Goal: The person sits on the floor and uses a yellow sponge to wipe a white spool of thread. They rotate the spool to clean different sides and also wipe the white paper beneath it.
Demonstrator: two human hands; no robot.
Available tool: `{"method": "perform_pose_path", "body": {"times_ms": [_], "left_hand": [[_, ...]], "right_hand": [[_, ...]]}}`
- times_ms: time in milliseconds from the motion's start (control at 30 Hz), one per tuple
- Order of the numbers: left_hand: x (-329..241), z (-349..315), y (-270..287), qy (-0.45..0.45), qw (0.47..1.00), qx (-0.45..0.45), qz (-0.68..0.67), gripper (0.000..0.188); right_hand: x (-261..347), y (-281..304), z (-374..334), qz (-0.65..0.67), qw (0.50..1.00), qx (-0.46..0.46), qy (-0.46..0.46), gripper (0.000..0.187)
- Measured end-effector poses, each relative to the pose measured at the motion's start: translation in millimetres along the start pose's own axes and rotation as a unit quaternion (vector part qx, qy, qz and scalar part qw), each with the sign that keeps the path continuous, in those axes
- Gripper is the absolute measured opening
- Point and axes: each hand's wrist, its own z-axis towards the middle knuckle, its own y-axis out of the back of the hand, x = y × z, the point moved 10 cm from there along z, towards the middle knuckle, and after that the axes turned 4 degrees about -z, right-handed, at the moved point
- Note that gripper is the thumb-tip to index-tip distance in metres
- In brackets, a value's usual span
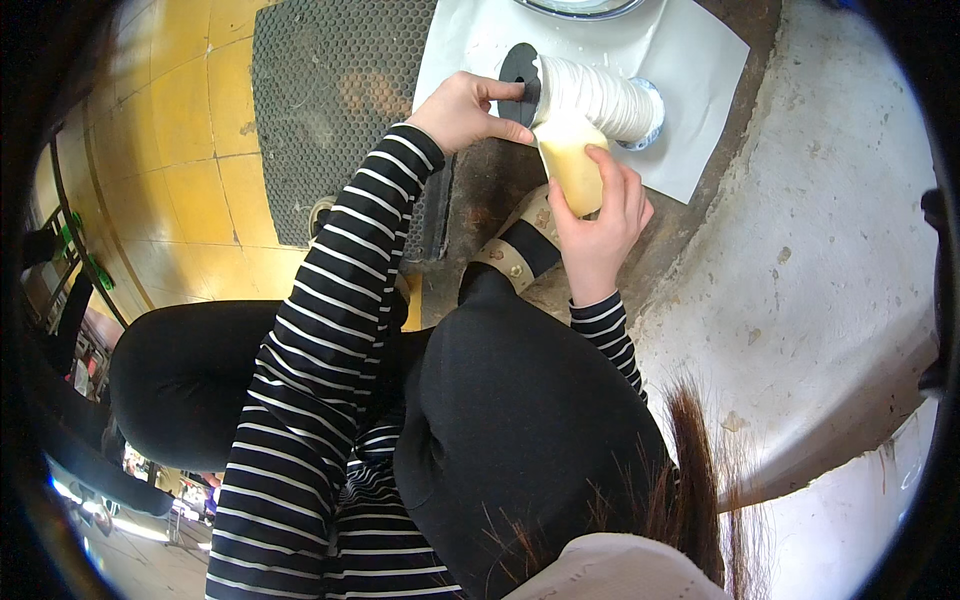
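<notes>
A white ribbed cylinder [607, 98] lies on its side on a white sheet [690, 60]. At its left end is a dark disc [519, 84] with a hole, and its right end has a blue-patterned edge. My left hand [462, 110] grips the disc between thumb and fingers. In my right hand [604, 222] is a pale yellow sponge-like block [577, 170], held between thumb and fingers. The block's upper end touches or overlaps the cylinder's near side, where bright glare hides detail.
Part of a round, pale-rimmed basin [585, 14] shows at the top edge. A dark honeycomb rubber mat [335, 110] lies on yellow floor tiles [190, 120] to the left. Right of the sheet runs a worn whitish concrete surface [800, 220]. My shoe [520, 245] is just below the block.
</notes>
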Motion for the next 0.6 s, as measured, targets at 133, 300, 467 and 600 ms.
{"method": "perform_pose_path", "body": {"times_ms": [133,300,467,600], "left_hand": [[7,2,-1,0.019,0.999,-0.001,-0.033,0.068],[-6,4,0,-0.029,0.998,-0.019,-0.045,0.065],[-43,-1,-10,-0.091,0.992,-0.037,0.078,0.063],[-75,-1,-23,-0.12,0.979,-0.06,0.154,0.055]], "right_hand": [[-2,6,-2,0.01,1.0,-0.014,0.002,0.051],[-17,33,34,0.136,0.984,-0.108,-0.038,0.059],[-32,36,85,0.448,0.874,-0.132,-0.135,0.059],[-2,32,106,0.497,0.862,-0.068,-0.067,0.054]]}}
